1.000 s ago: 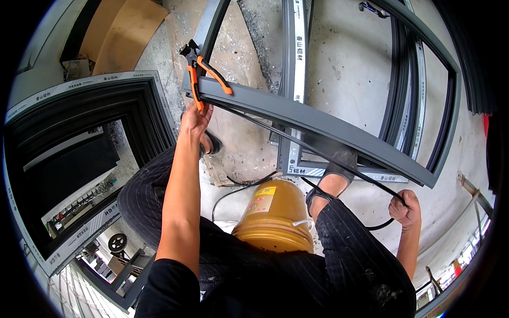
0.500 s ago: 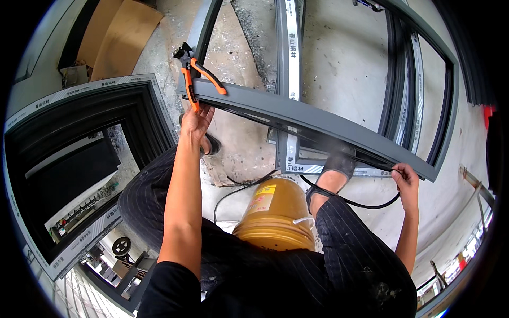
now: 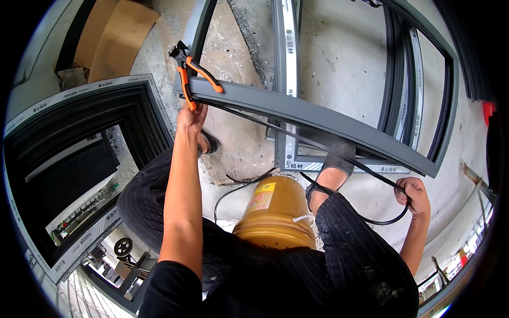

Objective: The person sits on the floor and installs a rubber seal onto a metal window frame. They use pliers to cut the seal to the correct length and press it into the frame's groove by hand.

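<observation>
A long black rubber strip (image 3: 265, 125) runs taut between my two hands, along the near side of a dark grey metal window frame (image 3: 318, 120). My right hand (image 3: 414, 195) is closed round the strip, just off the frame's right corner, and a loop of it hangs below. At the frame's left corner my left hand (image 3: 192, 117) is closed at the strip's other end; its fingertips are partly hidden by the frame. End-cutting pliers (image 3: 185, 85) with orange handles lie on that corner, just above my left fingers.
A yellow-brown bucket (image 3: 275, 209) stands between my legs. More dark frames (image 3: 151, 114) lean at the left, and a white-taped frame (image 3: 289, 53) lies beneath the grey one. Cardboard (image 3: 124, 40) sits at the upper left. Debris litters the floor.
My right hand has moved down and slightly right, away from the frame's corner, pulling the strip out from the frame's edge. My left hand stays at its corner.
</observation>
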`<state>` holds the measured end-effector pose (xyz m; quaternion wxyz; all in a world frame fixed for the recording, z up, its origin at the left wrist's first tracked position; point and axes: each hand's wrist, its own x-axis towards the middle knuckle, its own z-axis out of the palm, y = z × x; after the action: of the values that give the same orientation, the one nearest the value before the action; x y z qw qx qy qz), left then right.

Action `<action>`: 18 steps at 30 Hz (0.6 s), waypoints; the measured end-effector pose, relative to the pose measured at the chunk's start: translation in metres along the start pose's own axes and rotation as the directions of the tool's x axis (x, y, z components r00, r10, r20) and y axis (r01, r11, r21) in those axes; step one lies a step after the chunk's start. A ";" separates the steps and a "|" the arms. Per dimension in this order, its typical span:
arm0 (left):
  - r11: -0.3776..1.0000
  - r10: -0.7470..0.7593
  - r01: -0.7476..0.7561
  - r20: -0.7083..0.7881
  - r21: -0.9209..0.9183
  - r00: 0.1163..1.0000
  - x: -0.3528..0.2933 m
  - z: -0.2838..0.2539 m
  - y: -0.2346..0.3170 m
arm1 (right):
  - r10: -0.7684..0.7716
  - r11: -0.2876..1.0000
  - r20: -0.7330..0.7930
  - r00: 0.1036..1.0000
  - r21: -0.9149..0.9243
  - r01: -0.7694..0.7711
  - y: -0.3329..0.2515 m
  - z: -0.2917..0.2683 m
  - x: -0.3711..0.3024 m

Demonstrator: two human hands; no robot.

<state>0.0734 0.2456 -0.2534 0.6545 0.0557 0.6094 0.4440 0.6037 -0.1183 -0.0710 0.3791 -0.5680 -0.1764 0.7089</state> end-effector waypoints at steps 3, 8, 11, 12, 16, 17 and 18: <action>0.988 0.069 -0.064 -0.029 0.141 0.997 0.009 -0.002 0.000 | -0.178 0.953 -0.007 0.984 0.248 0.174 0.016 0.012 0.013; 0.995 -0.064 0.060 0.057 0.081 0.996 -0.006 -0.001 -0.003 | -0.205 0.889 -0.162 0.965 0.381 0.253 0.023 0.020 0.030; 0.992 -0.113 0.105 0.130 0.067 0.985 -0.023 0.004 -0.015 | -0.165 0.934 -0.110 0.980 0.302 0.192 0.020 0.005 0.028; 0.996 -0.051 0.041 0.121 0.083 0.991 -0.016 -0.001 -0.019 | -0.155 0.934 -0.088 0.984 0.311 0.175 0.018 0.003 0.027; 0.988 0.076 -0.081 0.042 0.129 0.996 -0.005 0.002 -0.024 | -0.054 0.914 -0.150 0.987 0.391 0.109 0.014 0.007 0.023; 0.990 0.048 -0.052 0.036 0.129 0.998 -0.008 0.007 -0.025 | -0.048 0.907 -0.164 0.985 0.405 0.112 0.017 0.005 0.022; 0.991 0.021 -0.024 0.029 0.129 0.999 -0.012 0.010 -0.025 | -0.043 0.900 -0.176 0.983 0.420 0.114 0.020 0.003 0.021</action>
<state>0.0966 0.2279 -0.2576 0.6527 0.1110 0.6273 0.4100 0.5928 -0.1148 -0.0980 0.5359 -0.5192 -0.0077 0.6657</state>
